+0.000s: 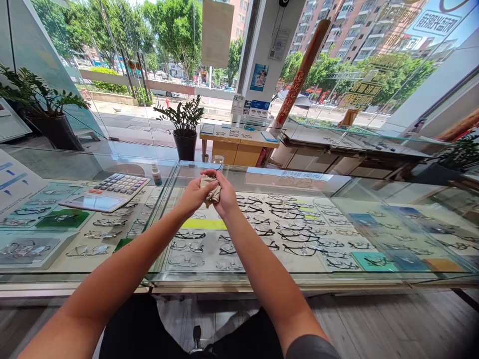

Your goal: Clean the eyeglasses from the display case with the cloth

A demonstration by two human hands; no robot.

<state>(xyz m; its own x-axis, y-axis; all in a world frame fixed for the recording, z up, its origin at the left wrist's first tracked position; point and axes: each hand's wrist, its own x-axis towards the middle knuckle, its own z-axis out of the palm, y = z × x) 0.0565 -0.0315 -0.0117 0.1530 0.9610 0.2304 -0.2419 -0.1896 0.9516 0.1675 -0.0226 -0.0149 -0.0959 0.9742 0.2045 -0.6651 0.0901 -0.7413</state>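
Observation:
Both my hands meet above the glass display counter (232,276), wrapped round a crumpled beige cloth (211,193). My left hand (192,196) grips it from the left, thumb on top. From the right, my right hand (226,197) closes on the same cloth. Whether something lies inside the cloth is hidden. Just beyond my hands, a clear-looking object (217,160) stands at the counter's far edge, partly covered by my fingers. Rows of eyeglasses (299,233) lie under the glass below and to the right of my hands.
A calculator (107,190) and a small spray bottle (156,175) sit on the counter to the left. A white printed sheet (17,182) is at the far left. Beyond the counter are a potted plant (185,129), a wooden display table (239,144) and large windows.

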